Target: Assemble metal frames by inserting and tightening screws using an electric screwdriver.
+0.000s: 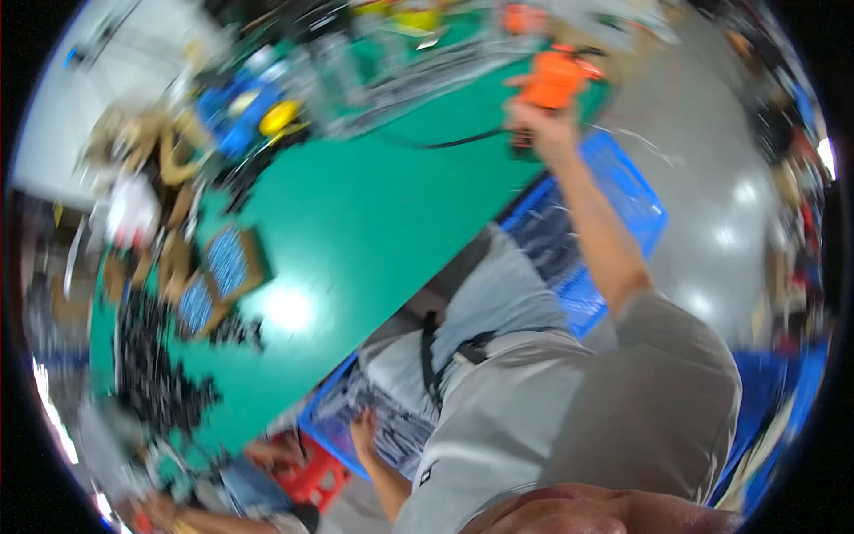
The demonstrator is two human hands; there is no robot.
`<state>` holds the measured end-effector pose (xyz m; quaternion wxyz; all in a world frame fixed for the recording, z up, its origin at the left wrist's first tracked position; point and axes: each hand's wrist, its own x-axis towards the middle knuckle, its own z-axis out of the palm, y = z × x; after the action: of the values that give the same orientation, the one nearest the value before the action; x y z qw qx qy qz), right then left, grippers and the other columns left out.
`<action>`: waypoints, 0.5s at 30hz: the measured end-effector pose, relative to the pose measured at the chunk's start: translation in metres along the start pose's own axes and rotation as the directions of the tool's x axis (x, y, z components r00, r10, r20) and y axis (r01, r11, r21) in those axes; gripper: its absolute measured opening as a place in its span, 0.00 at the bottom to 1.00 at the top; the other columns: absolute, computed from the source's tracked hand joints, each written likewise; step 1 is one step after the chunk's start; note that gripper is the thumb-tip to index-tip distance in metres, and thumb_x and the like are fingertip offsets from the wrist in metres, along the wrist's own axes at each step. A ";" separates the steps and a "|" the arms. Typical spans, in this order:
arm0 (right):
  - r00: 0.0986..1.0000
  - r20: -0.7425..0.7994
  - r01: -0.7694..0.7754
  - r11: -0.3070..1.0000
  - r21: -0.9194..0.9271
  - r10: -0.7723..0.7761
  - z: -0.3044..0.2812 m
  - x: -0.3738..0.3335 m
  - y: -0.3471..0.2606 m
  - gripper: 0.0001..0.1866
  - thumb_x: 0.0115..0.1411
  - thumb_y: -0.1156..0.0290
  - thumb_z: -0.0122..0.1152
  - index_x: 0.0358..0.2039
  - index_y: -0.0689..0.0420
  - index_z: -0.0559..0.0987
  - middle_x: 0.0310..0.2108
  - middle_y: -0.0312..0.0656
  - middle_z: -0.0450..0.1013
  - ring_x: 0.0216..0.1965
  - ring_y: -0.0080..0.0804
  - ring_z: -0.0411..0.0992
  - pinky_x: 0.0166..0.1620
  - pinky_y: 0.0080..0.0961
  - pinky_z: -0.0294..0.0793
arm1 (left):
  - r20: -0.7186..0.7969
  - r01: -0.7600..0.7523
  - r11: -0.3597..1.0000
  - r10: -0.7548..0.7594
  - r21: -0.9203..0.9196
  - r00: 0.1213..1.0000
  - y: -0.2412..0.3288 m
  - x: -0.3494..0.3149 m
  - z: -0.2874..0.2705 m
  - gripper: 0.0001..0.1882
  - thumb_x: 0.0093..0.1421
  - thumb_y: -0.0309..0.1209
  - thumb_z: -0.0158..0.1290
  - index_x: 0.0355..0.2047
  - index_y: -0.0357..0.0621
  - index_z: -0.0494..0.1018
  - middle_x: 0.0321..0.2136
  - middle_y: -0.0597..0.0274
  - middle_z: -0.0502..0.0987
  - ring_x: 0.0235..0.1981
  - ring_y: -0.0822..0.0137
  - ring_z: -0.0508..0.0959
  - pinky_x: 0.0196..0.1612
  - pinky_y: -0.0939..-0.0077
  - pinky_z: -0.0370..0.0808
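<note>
Orange and black, a blurred handheld tool [556, 78] is held up at the right corner of the green counter [356, 214], where the near edge ends. The grip of the right hand [544, 129] is wrapped around it. Its long axis leans: the bulky orange body points away from the person and toward that corner, while the black end shows below the fist, close to the near edge. A black cord [463, 140] trails from there over the counter, toward the left.

Below the near edge, beside the right corner, sits a blue crate [627, 178] with dark things in it, seemingly wrapped in clear plastic. Farther left along the same edge, another blue crate [331, 447] holds a jumble of grey and dark strips [396, 432]. The left hand [363, 433] is over this one, fingers partly spread; whether its grip has closed on a strip, I cannot tell.

On the left half of the counter, two brown cartons [253, 252] stand open side by side, both filled with small light-blue pieces [226, 262]. Loose black parts [156, 369] lie heaped along the left end. Clear plastic packaging [436, 82] stretches along the far edge.
</note>
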<state>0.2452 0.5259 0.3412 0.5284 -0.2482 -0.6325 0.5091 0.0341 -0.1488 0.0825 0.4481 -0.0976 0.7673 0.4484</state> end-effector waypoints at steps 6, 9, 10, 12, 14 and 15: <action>1.000 -0.009 -0.013 0.989 0.149 0.014 -0.007 -0.003 0.005 0.21 0.54 0.77 0.66 0.49 0.66 0.75 0.25 0.38 0.72 0.23 0.26 0.72 0.30 0.24 0.73 | 0.456 -0.276 0.814 0.016 0.511 0.890 0.181 -0.093 0.018 0.20 0.69 0.38 0.55 0.40 0.27 0.80 0.37 0.52 0.84 0.42 0.64 0.83 0.50 0.69 0.78; 0.999 0.018 -0.046 0.976 0.213 0.043 -0.013 -0.001 0.014 0.21 0.55 0.78 0.65 0.50 0.69 0.73 0.26 0.40 0.72 0.24 0.27 0.72 0.30 0.23 0.72 | 0.644 -0.460 0.813 0.142 0.357 0.751 0.278 -0.133 0.046 0.17 0.68 0.36 0.56 0.41 0.30 0.81 0.35 0.52 0.84 0.39 0.64 0.84 0.48 0.68 0.79; 0.999 0.012 -0.034 0.973 0.230 0.032 -0.017 0.000 0.019 0.21 0.55 0.79 0.64 0.50 0.69 0.73 0.27 0.40 0.71 0.24 0.27 0.72 0.30 0.24 0.72 | 0.639 -0.521 0.810 0.255 0.269 0.726 0.294 -0.133 0.050 0.16 0.68 0.35 0.56 0.42 0.30 0.81 0.35 0.54 0.84 0.39 0.64 0.84 0.47 0.69 0.79; 0.999 0.024 -0.033 0.964 0.265 0.027 -0.016 -0.002 0.020 0.21 0.56 0.80 0.63 0.51 0.70 0.72 0.28 0.41 0.71 0.24 0.27 0.71 0.31 0.24 0.72 | 0.388 -0.575 0.798 0.480 0.181 0.787 0.322 -0.128 0.066 0.15 0.67 0.35 0.58 0.42 0.34 0.81 0.31 0.60 0.84 0.32 0.72 0.80 0.38 0.75 0.78; 1.000 0.005 -0.003 0.969 0.249 0.002 -0.017 -0.006 0.015 0.20 0.58 0.80 0.61 0.51 0.70 0.71 0.28 0.42 0.71 0.25 0.27 0.70 0.31 0.25 0.73 | 0.181 -0.679 0.658 0.662 0.325 0.727 0.355 -0.109 0.073 0.14 0.65 0.34 0.59 0.43 0.35 0.81 0.30 0.63 0.82 0.29 0.76 0.77 0.33 0.80 0.75; 1.000 0.011 -0.003 0.967 0.255 0.000 -0.022 -0.008 0.014 0.20 0.58 0.80 0.61 0.51 0.70 0.71 0.28 0.42 0.71 0.25 0.27 0.70 0.31 0.25 0.73 | 0.120 -0.698 0.577 0.728 0.424 0.675 0.368 -0.094 0.075 0.12 0.65 0.33 0.58 0.41 0.35 0.81 0.29 0.64 0.82 0.29 0.76 0.77 0.33 0.80 0.74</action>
<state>0.2644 0.5328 0.3236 0.5520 -0.1758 -0.5646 0.5878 -0.0694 0.0984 0.3617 0.2137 0.3067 0.8355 0.4027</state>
